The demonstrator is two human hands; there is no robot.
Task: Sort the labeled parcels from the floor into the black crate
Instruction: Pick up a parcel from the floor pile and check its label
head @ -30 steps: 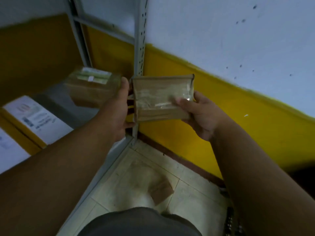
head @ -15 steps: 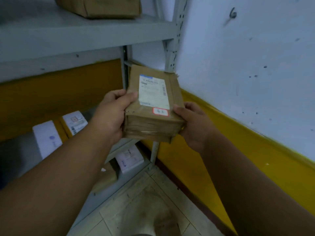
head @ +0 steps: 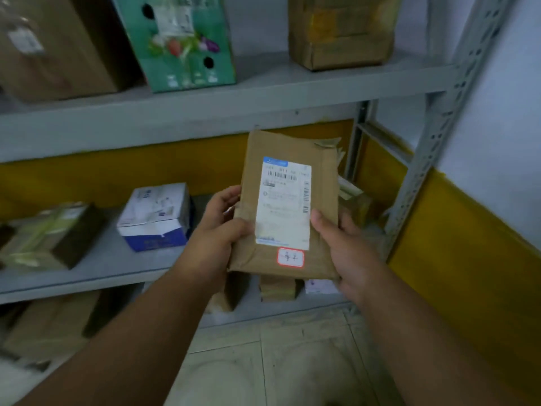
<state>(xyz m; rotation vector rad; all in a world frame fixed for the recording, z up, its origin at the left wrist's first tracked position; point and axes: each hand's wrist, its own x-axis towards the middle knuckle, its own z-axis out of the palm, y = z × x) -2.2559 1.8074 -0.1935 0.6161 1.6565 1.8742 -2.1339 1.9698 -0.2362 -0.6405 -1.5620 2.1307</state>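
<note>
A flat brown cardboard parcel (head: 323,186) with a white shipping label and a small red-edged sticker faces me, held upright in front of the metal shelving. My left hand (head: 218,235) grips its left edge, thumb on the front. My right hand (head: 348,247) grips its right edge, thumb beside the label. No black crate is in view.
Grey metal shelves (head: 205,112) fill the view. A green printed box (head: 181,39) and brown cartons (head: 339,30) stand on the upper shelf; a white-and-blue box (head: 155,215) and a taped parcel (head: 49,235) lie on the middle one. Tiled floor (head: 292,361) lies below, a yellow-banded wall (head: 456,259) to the right.
The parcel was turned label-side toward me and raised. My view swung left and up from the floor corner to the shelves. Both hands keep their hold.
</note>
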